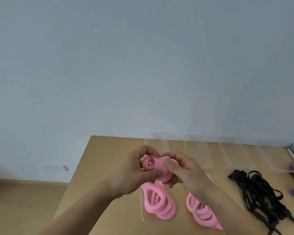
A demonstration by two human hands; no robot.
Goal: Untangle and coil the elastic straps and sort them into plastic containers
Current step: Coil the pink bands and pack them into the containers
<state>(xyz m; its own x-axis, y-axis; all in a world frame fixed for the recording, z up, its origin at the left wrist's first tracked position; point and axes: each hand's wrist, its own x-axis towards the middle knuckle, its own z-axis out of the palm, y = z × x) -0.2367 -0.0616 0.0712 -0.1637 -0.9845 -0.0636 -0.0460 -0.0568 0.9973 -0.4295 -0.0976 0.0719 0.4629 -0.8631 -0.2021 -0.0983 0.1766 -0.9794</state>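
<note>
A pink strap (157, 168) (soft, partly coiled) sits between both hands; left hand (134, 172) and right hand (186, 173) pinch it.

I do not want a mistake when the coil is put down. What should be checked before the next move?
1. Left hand and right hand both grip the pink coil: ok.
2. Coil's loose end tucked in: cannot tell, hidden in the grip.
3. Empty clear container at the back of the table: ok.
4. Finished pink coils below already boxed: cannot tell.
5. Black straps untangled: not ok, they lie in a heap.
</note>
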